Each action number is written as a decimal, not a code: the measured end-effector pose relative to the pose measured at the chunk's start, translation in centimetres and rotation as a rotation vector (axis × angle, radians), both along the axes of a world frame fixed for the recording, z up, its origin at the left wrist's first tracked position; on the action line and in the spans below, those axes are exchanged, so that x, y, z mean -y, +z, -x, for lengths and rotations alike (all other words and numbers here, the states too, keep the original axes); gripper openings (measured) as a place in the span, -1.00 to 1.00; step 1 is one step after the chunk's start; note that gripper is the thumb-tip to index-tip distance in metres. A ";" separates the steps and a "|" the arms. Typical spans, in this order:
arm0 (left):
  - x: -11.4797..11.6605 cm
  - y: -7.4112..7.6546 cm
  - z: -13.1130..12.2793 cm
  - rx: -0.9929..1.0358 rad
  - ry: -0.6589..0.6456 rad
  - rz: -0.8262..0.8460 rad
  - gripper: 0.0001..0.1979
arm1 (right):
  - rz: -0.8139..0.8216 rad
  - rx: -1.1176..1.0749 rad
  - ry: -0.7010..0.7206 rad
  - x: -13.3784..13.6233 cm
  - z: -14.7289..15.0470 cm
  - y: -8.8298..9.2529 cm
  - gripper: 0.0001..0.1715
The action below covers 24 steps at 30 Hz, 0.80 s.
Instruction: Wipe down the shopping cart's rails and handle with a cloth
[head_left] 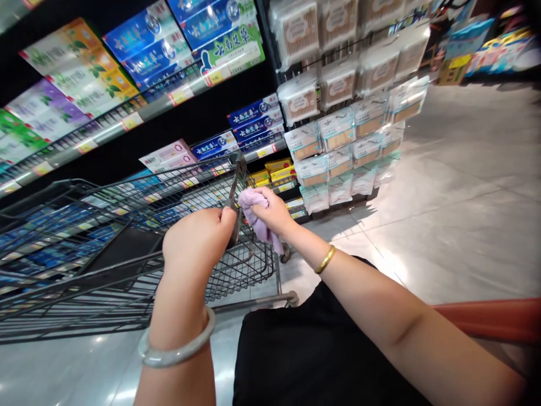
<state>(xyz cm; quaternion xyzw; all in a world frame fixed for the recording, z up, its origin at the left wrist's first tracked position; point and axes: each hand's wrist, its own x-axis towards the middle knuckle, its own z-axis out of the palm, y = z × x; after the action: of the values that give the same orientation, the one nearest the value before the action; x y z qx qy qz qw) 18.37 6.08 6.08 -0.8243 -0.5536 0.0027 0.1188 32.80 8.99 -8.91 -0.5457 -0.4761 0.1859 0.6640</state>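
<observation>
My left hand [196, 239], with a pale bangle on its wrist, is wrapped round the dark handle [235, 217] of a wire shopping cart [139, 270]. Just to its right, my right hand [274, 211] grips a crumpled lilac cloth [260, 217]. The cloth lies close against the cart's handle end, and part of it hangs below my fingers. Whether it presses on the handle there I cannot tell. A gold bangle circles my right wrist. The cart's basket stretches away to the left, and my fingertips on the left side are hidden behind the handle.
Shelves with boxed toothpaste [224, 25] and price tags run along the far side. Packs of cotton swabs [300, 31] and hanging bags [338, 129] fill the shelf end. Grey tiled floor [465, 197] extends right; a red-orange bar [490, 318] lies at lower right.
</observation>
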 end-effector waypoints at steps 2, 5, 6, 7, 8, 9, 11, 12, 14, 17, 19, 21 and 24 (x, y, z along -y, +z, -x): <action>0.0 0.0 0.0 0.000 -0.003 0.004 -0.37 | 0.100 0.031 -0.047 0.0 0.1 -0.3 -0.57; 0.0 0.0 -0.1 0.006 0.011 0.008 -0.37 | 0.110 0.008 -0.090 0.2 0.6 -0.3 -0.58; 0.0 0.0 -0.1 0.008 0.017 0.009 -0.37 | 0.061 -0.007 -0.086 0.5 0.8 -0.1 -0.58; 0.0 0.0 -0.1 0.008 0.021 0.008 -0.37 | 0.001 -0.007 -0.077 0.8 1.1 0.3 -0.58; 0.0 0.0 -0.1 0.006 0.021 0.006 -0.37 | -0.058 0.011 -0.074 1.1 1.4 0.6 -0.58; 0.0 0.0 -0.1 0.005 0.019 0.006 -0.38 | -0.105 0.048 -0.079 1.5 1.6 1.0 -0.58; -0.1 0.0 -0.1 0.005 0.018 0.011 -0.41 | -0.127 0.177 -0.105 1.9 1.7 1.4 -0.55; -0.1 0.0 -0.1 0.005 0.017 0.014 -0.42 | -0.095 0.253 -0.123 2.0 1.6 1.4 -0.52; 0.0 0.0 -0.2 0.009 0.011 0.014 -0.43 | 0.061 0.378 -0.145 2.0 1.1 1.1 -0.48; 0.1 0.0 -0.1 0.020 -0.008 -0.003 -0.44 | 0.284 0.427 -0.150 1.9 0.5 0.8 -0.50; 0.1 -0.1 0.0 0.027 -0.016 -0.005 -0.44 | 0.246 0.435 -0.153 2.2 0.6 1.0 -0.54; 0.1 -0.2 0.0 0.028 -0.018 -0.010 -0.45 | 0.105 0.481 -0.164 2.8 1.0 1.6 -0.54; 0.0 -0.4 0.1 0.041 -0.019 -0.037 -0.47 | -0.018 0.537 -0.176 3.4 1.4 2.1 -0.52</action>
<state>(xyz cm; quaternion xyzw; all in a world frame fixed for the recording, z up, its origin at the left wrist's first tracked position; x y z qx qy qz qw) 18.30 6.08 5.69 -0.8271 -0.5479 -0.0254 0.1225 31.45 5.58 -6.78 -0.6087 -0.5873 -0.0282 0.5327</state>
